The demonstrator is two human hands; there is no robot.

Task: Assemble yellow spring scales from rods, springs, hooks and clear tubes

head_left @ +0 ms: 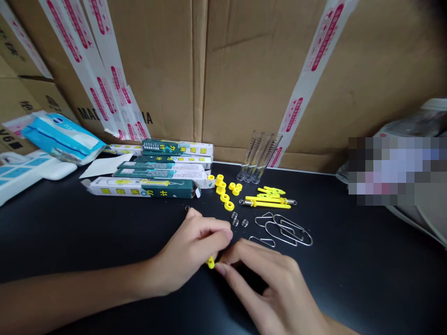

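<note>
Yellow plastic part (210, 263) pinched between left hand (188, 249) and right hand (268, 279).

A makeshift packing or storeroom workspace: a black table (349, 284) stands against flattened cardboard cartons (153, 79) strung with red-and-white packing tape (323, 51). Printed retail boxes (157, 174), clear graduated tubes (260, 156), small yellow plastic parts (220, 188) and bent wire pieces (282, 230) lie spread across the table, pointing to small-parts handling rather than a home.
</note>
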